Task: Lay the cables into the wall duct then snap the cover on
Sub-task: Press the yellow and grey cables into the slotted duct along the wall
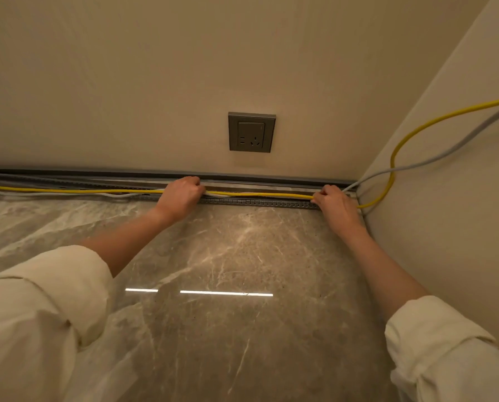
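Observation:
A grey slotted duct [257, 202] runs along the foot of the wall, open at the top. A yellow cable [68, 191] and a pale grey cable [118, 195] stretch along it from the left. My left hand [181, 195] is closed around both cables near the middle. My right hand [334, 203] pinches them close to the corner. Past my right hand the yellow cable loops up the side wall, and the grey cable rises beside it. I cannot make out a separate cover.
A grey wall socket [251, 132] sits above the duct between my hands. The side wall [445, 227] meets the back wall just right of my right hand. Polished marble floor [228, 285] spreads below.

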